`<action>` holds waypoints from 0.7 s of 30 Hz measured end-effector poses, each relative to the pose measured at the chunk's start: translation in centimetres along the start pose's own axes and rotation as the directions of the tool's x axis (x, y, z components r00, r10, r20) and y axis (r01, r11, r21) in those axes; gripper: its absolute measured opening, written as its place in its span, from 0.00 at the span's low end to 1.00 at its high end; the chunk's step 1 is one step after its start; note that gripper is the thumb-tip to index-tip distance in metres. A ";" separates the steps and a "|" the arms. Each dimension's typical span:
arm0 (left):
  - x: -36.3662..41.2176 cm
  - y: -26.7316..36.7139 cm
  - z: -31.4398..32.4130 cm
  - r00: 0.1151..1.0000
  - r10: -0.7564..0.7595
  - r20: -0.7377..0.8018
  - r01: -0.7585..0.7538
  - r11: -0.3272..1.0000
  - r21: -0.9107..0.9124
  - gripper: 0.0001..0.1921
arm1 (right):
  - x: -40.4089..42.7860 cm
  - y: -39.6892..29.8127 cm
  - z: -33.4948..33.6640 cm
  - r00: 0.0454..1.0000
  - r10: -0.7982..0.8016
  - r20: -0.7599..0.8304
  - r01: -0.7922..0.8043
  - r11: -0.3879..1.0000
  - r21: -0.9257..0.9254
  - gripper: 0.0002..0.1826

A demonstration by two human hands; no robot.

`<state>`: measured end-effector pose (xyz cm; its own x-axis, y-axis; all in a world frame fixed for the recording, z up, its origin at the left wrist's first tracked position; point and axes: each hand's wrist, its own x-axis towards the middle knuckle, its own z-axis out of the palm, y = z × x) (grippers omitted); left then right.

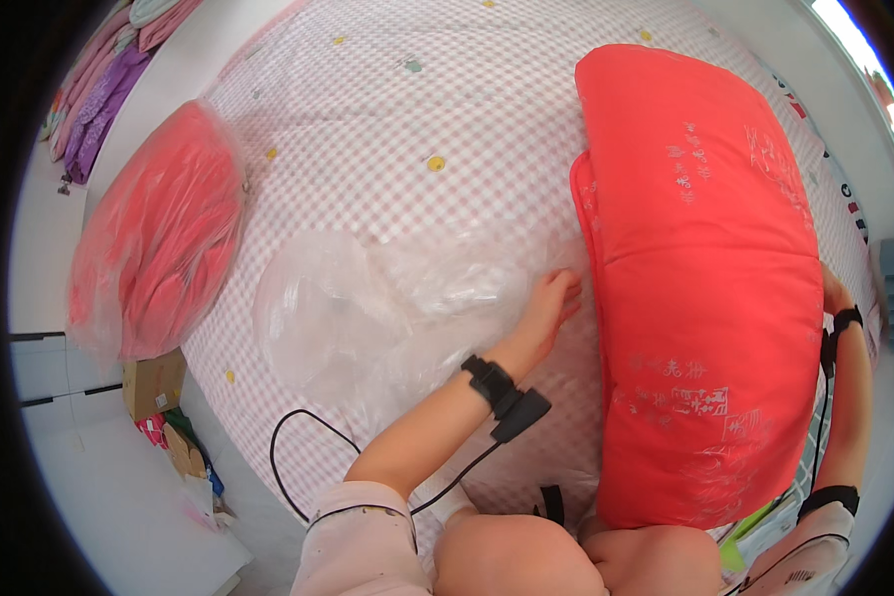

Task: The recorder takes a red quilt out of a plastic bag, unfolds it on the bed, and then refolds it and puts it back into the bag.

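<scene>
A thick folded red quilt with pale printed motifs stands in front of me on the right. My left hand is just left of its folded edge, above the clear plastic bag, with its fingers loosely bent and nothing seen in them. The flattened, crumpled bag is spread over the checked bedding, partly beneath my left arm. On the quilt's far right side, my right hand is against it. The quilt hides those fingers, so their grip cannot be made out.
Another red bundle in clear plastic rests at the bed's left edge. Folded pink and purple textiles lie on a shelf at upper left. A cardboard box stands below the bundle. Cables run from the black wrist devices.
</scene>
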<state>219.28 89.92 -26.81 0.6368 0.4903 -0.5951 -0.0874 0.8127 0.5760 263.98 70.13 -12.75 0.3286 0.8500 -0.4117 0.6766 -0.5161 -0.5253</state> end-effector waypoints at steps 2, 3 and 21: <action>1.0 0.8 1.2 0.999 -0.007 -0.051 0.000 0.989 -0.148 0.19 | 0.4 0.0 0.2 1.000 0.014 0.001 -0.014 1.000 -0.002 0.22; 1.3 1.3 1.9 0.999 -0.006 0.045 0.011 0.993 -0.121 0.19 | 0.6 0.1 0.2 1.000 0.020 -0.003 -0.020 1.000 0.000 0.22; -2.3 -0.7 7.6 0.864 -0.202 0.461 0.256 0.965 -0.057 0.30 | -2.9 1.2 -2.3 0.989 0.076 -0.125 -0.072 0.997 0.034 0.21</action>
<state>223.69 85.85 -21.59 0.9211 0.1143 -0.3720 0.0351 0.9276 0.3718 265.34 67.31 -10.44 0.4588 0.8151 -0.3536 0.6285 -0.5791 -0.5193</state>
